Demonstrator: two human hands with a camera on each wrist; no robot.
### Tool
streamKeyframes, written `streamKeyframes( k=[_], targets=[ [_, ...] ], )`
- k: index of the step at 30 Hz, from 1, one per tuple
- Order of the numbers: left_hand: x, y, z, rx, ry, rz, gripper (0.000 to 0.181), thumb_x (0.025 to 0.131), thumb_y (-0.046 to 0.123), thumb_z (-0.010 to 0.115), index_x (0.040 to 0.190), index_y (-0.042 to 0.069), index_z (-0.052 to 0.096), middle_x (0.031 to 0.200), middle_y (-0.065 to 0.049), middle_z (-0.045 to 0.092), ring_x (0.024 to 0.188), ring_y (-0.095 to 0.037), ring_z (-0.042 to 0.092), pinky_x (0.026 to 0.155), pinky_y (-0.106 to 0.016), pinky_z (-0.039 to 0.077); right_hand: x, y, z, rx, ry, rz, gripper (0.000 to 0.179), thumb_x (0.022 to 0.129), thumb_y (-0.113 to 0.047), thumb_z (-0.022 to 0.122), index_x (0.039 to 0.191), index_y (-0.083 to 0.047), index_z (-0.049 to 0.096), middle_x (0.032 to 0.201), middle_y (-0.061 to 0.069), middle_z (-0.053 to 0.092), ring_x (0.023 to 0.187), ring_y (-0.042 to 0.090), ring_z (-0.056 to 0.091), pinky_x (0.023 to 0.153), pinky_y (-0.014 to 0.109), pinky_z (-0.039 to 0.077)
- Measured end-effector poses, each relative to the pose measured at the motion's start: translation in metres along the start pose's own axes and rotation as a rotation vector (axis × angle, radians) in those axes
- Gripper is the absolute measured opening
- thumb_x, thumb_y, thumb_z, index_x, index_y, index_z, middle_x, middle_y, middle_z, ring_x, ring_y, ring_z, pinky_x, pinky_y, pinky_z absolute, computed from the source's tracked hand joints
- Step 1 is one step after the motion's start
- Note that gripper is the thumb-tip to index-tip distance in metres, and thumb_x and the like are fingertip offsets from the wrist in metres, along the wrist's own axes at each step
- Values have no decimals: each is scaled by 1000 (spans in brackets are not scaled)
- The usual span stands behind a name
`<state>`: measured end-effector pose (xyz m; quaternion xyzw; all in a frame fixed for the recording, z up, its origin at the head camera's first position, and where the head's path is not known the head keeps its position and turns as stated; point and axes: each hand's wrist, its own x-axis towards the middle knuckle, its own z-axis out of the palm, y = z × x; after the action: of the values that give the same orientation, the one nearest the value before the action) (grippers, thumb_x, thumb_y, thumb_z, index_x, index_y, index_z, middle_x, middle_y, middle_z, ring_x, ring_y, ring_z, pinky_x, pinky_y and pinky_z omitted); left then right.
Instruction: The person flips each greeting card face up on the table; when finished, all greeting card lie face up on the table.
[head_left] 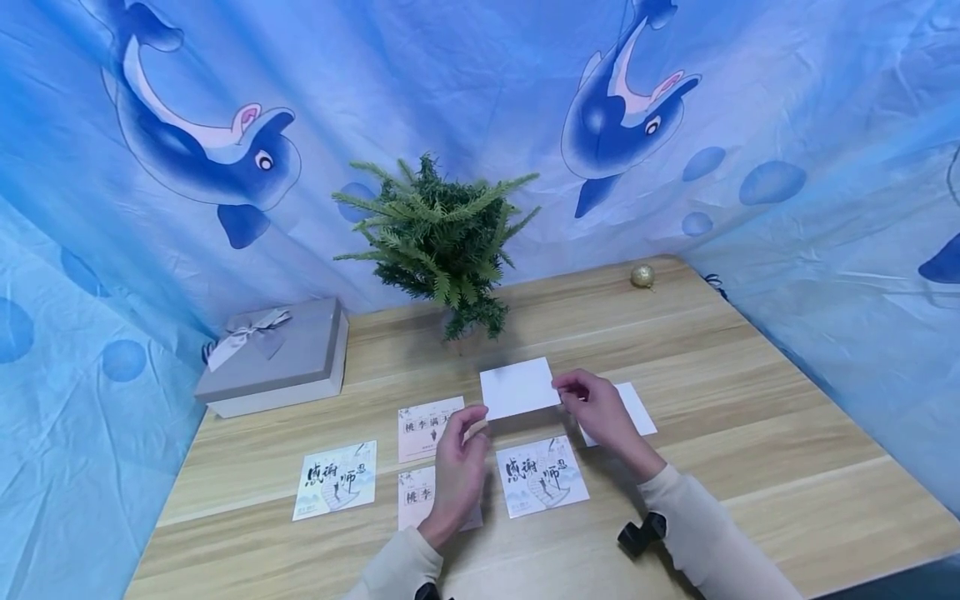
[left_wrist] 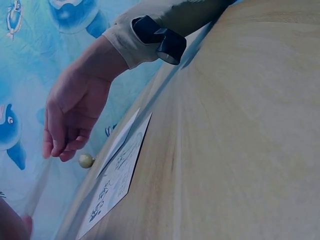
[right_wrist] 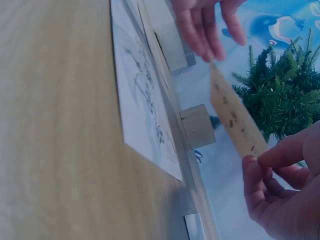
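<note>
A card [head_left: 519, 388] is held up above the table, its blank white side toward the head view. My right hand [head_left: 600, 410] pinches its right edge between thumb and fingers. Dark characters mark the card's underside in the right wrist view. At the card's left corner are the fingertips of my left hand [head_left: 461, 471], with one digit standing apart from the card there. Below lies a white card with black brush lettering [head_left: 543, 477]. Partly under my left hand is a pink printed card [head_left: 416, 492], and another pink card [head_left: 427, 433] lies behind it. A blank white card [head_left: 636, 408] shows beyond my right hand.
Another brush-lettered card [head_left: 335, 481] lies at the left. A grey gift box [head_left: 277, 354] with a ribbon stands at the back left, a small potted fir [head_left: 446, 242] at the back middle. A gold ball [head_left: 642, 276] sits near the far right corner of the wooden table [head_left: 780, 450].
</note>
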<state>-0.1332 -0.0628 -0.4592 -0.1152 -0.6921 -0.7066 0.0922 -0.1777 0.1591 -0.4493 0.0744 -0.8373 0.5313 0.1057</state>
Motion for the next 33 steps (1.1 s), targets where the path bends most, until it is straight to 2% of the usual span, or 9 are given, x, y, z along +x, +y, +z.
streamKeyframes(
  k=[6,12,17,21,24,29,33],
  targets=[
    [1,1,1,-54,13,79,35,85,-21,40,116,-14,53,127,-30,51,120,-40,52,100,-45,49,0,2,1,6,50,-58,17,84,10,64,97,0,69,97,13,71,86,21,65,74,23,55],
    [1,0,1,-78,7,106,32,85,-21,40,114,-16,52,125,-34,50,119,-43,52,100,-42,50,-1,3,2,11,52,-32,14,85,5,66,96,-3,70,90,9,71,76,13,62,66,21,52],
    [0,-2,0,-62,-6,162,39,82,-24,38,116,-15,53,126,-29,53,120,-32,55,98,-40,51,-1,3,1,-6,81,-36,11,87,0,68,96,-3,71,85,6,71,73,13,61,63,21,52],
    [0,-1,0,-64,-17,192,49,80,-26,35,124,-13,52,132,-25,53,125,-43,50,99,-39,51,-1,4,1,-28,123,-56,8,87,-2,69,94,-4,72,86,6,72,77,16,65,68,22,54],
    [-1,-1,1,-72,-22,194,53,79,-26,34,128,-12,50,135,-23,51,126,-51,45,100,-38,50,-1,4,1,-40,140,-61,8,87,-4,71,94,-4,72,88,7,72,80,18,66,70,24,55],
    [-1,-3,0,-59,-23,209,55,79,-27,34,130,-11,50,137,-24,51,128,-46,46,99,-38,51,-1,5,1,-38,138,-48,7,87,-5,71,93,-4,72,86,6,72,76,17,65,67,22,54],
    [-1,-4,0,-47,-22,196,56,81,-26,35,132,-10,49,139,-26,50,128,-42,48,98,-40,51,-1,6,2,-28,146,-33,6,87,-6,71,93,-4,72,82,6,71,69,17,64,61,20,52]
  ],
)
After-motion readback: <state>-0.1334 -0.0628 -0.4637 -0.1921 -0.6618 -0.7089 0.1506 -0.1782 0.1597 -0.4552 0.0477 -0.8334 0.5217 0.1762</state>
